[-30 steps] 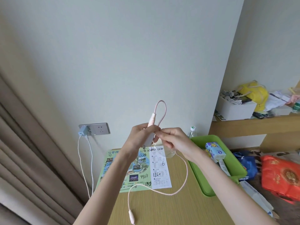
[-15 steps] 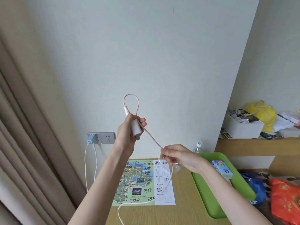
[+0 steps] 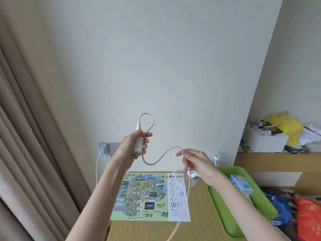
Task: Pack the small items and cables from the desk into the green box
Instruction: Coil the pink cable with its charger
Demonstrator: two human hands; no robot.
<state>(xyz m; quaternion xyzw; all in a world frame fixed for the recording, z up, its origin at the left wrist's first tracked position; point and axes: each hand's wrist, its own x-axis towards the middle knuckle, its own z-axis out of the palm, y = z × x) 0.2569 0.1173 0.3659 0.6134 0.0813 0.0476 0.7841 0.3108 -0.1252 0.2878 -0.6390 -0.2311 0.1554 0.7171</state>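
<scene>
Holding a pink cable (image 3: 147,113) up above the bench (image 3: 199,230), a person grips its white plug (image 3: 139,145) in the left hand (image 3: 129,145) and pinches it further along with the right hand (image 3: 198,162), not yet packed, while the green box (image 3: 218,211) alongside holds a tissue pack (image 3: 241,184).

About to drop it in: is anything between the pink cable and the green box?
Nothing visible does. The pink braided cable hangs between left hand and right hand; the open green plastic box sits beside it, a blue tissue pack inside.
</scene>
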